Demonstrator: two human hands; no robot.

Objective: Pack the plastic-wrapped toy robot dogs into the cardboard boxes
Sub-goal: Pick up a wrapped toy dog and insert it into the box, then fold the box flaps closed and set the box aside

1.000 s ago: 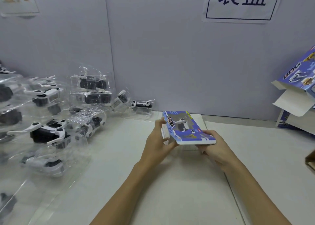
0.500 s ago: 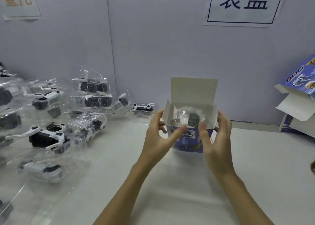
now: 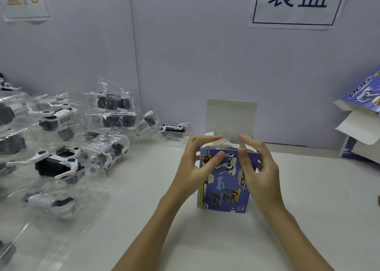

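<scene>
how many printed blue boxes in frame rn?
3. One box stands upright at centre, lid flap up, between the hands. An open box sits tilted at the right edge, with another box beneath it, mostly hidden. More may lie out of frame.

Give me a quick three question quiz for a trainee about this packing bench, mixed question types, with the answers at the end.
1. True or false: the top lid of the blue box stands open.
2. Where do the wrapped dogs wait? A) left of the box B) right of the box C) inside a bin
3. Fill in: the left hand and right hand are at the box's ____ edge.

Key: 1 true; 2 A; 3 top.
</scene>
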